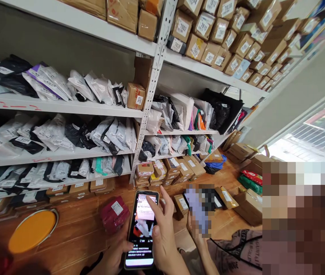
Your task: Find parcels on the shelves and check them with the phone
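Note:
My left hand (pixel 120 242) is wrapped round the left edge and back of a smartphone (pixel 143 233), held upright at the bottom middle of the view. Lit on its screen is a photo with lines of text below it. Over the phone's right side is my right hand (pixel 164 229), its fingers apart and a fingertip at the upper part of the screen. Whether that fingertip presses the glass, I cannot tell. Just left of the phone, a dark red wrapped parcel (pixel 115 214) with a white label lies on the wooden floor.
White metal shelves (pixel 99 109) hold rows of labelled plastic mailing bags. Numbered cardboard boxes (pixel 205 25) fill the upper right shelf. A round orange stool (pixel 33 231) stands at lower left. Close on my right, another person's hand (pixel 201 242) holds a blurred phone. Cartons (pixel 248 206) lie beyond.

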Demonstrator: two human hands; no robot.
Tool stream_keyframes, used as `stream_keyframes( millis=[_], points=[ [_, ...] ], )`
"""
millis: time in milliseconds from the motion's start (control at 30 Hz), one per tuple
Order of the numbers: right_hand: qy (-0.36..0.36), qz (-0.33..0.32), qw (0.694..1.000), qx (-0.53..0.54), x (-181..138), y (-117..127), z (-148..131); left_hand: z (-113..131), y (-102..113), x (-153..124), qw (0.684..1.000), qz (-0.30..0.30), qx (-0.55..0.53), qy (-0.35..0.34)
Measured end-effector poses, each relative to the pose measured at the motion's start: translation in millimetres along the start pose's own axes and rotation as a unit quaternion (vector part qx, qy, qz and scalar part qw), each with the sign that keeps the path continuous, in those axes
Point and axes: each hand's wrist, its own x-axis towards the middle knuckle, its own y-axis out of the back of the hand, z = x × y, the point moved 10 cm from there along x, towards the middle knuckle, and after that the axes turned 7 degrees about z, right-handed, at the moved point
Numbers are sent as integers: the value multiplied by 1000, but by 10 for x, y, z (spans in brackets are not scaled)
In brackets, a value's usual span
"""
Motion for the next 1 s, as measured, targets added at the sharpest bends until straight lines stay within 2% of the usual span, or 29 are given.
stream_keyframes(
  millis=[100,167,233,300,400,567,733,900,1000],
  points=[
    [32,-82,993,-84,5,-121,-64,7,41,-5,999,9,39,-13],
    [32,-90,991,-98,16,-135,-77,3,44,-6,999,11,32,-11],
    [21,-51,996,-65,34,-80,-69,-13,40,-5,1000,14,13,1],
    [-3,20,1000,-8,38,28,-4,-22,18,-2,1000,6,-12,8],
    [-37,102,993,56,-9,135,165,-3,-16,1,999,-21,-29,-3],
    [-38,110,989,96,-97,111,338,-12,19,0,999,-37,-22,-17],
    [-64,112,985,113,-130,103,341,12,-18,-23,997,-51,-49,-14],
    [-133,113,968,182,-177,31,376,62,-90,-49,995,-74,-65,-25],
    [-162,115,959,201,-239,-62,488,84,-35,-29,991,-72,-102,-49]
  ],
)
